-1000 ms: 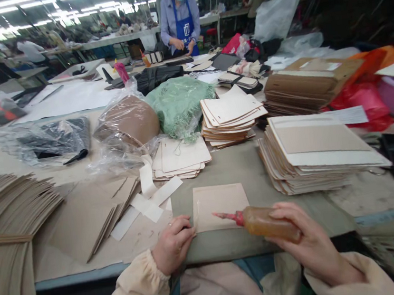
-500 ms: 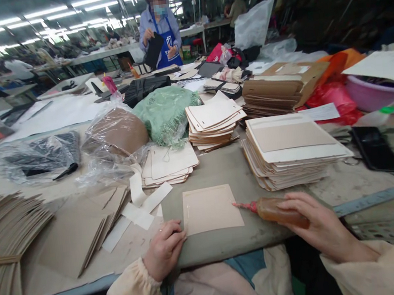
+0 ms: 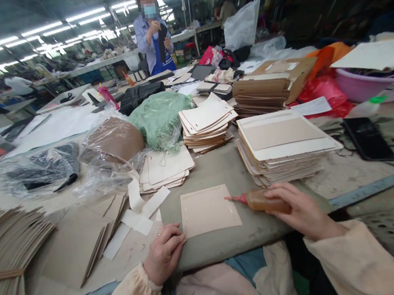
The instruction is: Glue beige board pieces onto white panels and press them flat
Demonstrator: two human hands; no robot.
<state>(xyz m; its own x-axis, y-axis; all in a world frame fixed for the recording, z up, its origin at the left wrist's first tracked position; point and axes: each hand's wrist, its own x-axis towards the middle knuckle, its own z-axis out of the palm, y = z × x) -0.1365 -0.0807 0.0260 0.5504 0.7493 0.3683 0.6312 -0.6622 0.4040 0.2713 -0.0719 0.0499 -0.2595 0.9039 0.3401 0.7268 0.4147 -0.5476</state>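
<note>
Since 1 second ago, an amber bottle has shifted from above the middle of a beige panel to its right edge. Beneath spreads a grey-green mat, the panel flat upon it. The right hand wraps the bottle, held nearly level; the left hand sits curled at the panel's near-left corner, whether pinching or pressing I cannot tell. A red nozzle points left, tip just inside the right edge. To do this well, I'd squeeze evenly, follow the edge and keep the corner steady.

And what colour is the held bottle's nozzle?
The nozzle is red, best seen in the head view.
</note>
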